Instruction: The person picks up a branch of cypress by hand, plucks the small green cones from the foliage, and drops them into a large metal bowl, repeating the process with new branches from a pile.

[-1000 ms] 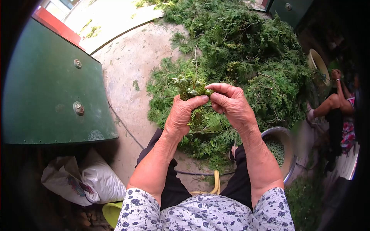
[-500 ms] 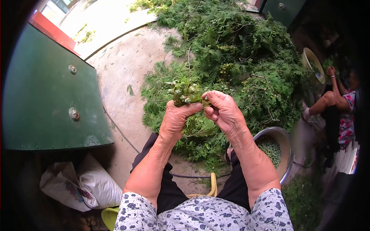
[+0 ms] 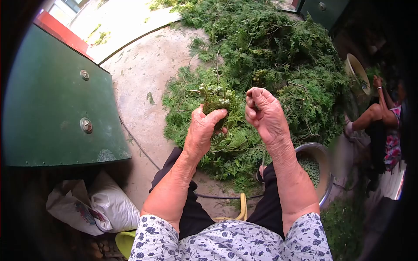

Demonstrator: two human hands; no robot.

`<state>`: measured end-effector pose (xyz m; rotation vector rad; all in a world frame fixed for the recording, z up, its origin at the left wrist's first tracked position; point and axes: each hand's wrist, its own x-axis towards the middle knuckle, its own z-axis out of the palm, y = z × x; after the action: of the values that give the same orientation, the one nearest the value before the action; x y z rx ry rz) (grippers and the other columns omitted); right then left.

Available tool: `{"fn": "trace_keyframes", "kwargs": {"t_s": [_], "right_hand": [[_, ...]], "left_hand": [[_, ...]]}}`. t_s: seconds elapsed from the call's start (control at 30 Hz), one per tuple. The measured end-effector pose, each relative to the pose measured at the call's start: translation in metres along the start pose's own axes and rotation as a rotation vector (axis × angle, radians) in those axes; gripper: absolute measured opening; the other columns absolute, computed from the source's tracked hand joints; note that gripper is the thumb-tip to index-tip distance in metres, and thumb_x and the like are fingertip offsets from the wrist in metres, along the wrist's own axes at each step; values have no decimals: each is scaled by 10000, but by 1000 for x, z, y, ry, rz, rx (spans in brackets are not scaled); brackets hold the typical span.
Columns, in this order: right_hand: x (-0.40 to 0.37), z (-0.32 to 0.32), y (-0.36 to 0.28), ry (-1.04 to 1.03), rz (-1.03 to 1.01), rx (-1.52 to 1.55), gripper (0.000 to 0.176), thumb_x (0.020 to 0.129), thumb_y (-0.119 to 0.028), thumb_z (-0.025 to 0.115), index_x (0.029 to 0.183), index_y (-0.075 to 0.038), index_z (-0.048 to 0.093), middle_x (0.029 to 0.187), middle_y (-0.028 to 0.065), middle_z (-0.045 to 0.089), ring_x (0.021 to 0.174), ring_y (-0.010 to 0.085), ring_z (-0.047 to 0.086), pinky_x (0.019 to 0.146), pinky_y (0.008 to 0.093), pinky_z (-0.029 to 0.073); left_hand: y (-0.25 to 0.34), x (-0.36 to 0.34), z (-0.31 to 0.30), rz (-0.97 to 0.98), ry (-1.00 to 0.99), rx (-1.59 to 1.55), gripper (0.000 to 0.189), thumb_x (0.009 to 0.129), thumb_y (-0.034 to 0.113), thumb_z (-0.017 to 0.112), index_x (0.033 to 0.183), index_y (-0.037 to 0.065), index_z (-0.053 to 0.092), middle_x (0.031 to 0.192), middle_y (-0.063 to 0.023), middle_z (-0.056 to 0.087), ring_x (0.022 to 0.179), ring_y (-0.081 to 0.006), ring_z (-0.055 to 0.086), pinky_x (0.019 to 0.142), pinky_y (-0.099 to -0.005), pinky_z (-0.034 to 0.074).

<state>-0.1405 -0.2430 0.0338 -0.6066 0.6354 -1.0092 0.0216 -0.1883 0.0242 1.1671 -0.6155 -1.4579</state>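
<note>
My left hand (image 3: 203, 130) is closed round a green sprig (image 3: 216, 101) with small pale cones at its top. To the right of the sprig and apart from it, my right hand (image 3: 267, 114) is raised with its fingers curled and the thumb pressed to them; whatever may be between the fingertips is too small to make out. Below and behind both hands spreads a large heap of green branches (image 3: 270, 56). A metal basin (image 3: 325, 174) holding small green cones stands beside my right forearm, which partly hides it.
Green metal door panel (image 3: 65, 104) at the left, with white sacks (image 3: 111, 204) below it. A yellow curved bar (image 3: 243, 206) and dark cable (image 3: 139, 150) lie near my legs. At the right sits another person (image 3: 370, 117) by a tilted basin (image 3: 358, 69).
My right hand has moved away from the sprig, to the right and slightly up. The left hand still holds the sprig, now turned a little.
</note>
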Motion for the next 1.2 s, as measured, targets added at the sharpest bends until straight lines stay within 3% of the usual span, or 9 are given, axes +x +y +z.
{"fn": "trace_keyframes", "kwargs": {"t_s": [0.07,0.13,0.2,0.3,0.4,0.77,0.83,0.93,1.2], "right_hand": [[-5,10,-3,33,12,-58,162,879,-199,587,881,-37,592,679,-8,531,481,47,456,373,182,286],[-8,16,-4,45,-41,-429,118,885,-148,570,909,-38,607,654,-18,509,477,26,433,386,170,289],[-9,18,1,18,-73,-534,123,860,-99,579,962,-36,607,655,-23,515,517,40,455,437,190,354],[-4,16,13,-14,-413,-1024,220,788,-97,649,1001,-67,602,662,-28,523,564,59,460,516,215,399],[-6,21,12,-12,-468,-1152,234,757,-112,675,977,-74,603,656,2,527,592,87,483,543,248,418],[-4,20,21,41,-482,-1036,141,828,-132,628,881,-15,570,665,43,564,557,102,511,507,246,425],[-4,18,20,69,-141,-512,153,867,-188,604,870,-41,564,632,-11,513,475,58,433,421,202,354],[-9,23,13,151,119,-211,183,882,-249,588,875,-71,550,610,-46,450,425,18,338,366,167,277],[-9,26,16,116,103,-269,194,885,-264,582,855,-78,535,614,-45,443,409,23,327,348,163,281]], "left_hand": [[1,0,0,1,9,-27,181,786,89,628,954,31,596,808,-22,621,658,-89,574,489,-231,468],[1,0,1,18,-23,-42,178,775,78,649,931,11,597,797,-32,628,631,-88,573,493,-237,481],[0,0,-1,33,-47,-31,169,774,70,655,925,9,610,792,-35,634,628,-92,577,496,-237,483],[-1,0,-1,50,-95,-39,157,771,66,669,910,7,627,780,-38,642,616,-93,580,501,-229,479],[1,-2,0,40,-123,-52,155,766,74,683,898,8,635,767,-36,645,604,-89,579,495,-217,459],[6,-3,-5,-42,-145,7,155,752,77,701,878,3,649,736,-47,646,575,-98,590,430,-202,417],[8,-5,0,0,-127,-80,140,754,64,694,871,1,650,726,-53,646,556,-99,586,412,-203,413],[7,-4,-3,13,-118,-35,133,756,54,688,872,0,649,731,-55,646,560,-100,585,422,-205,435],[10,-8,-1,-13,-93,-38,130,759,81,695,866,19,656,708,-24,634,559,-81,564,430,-202,437]]}}
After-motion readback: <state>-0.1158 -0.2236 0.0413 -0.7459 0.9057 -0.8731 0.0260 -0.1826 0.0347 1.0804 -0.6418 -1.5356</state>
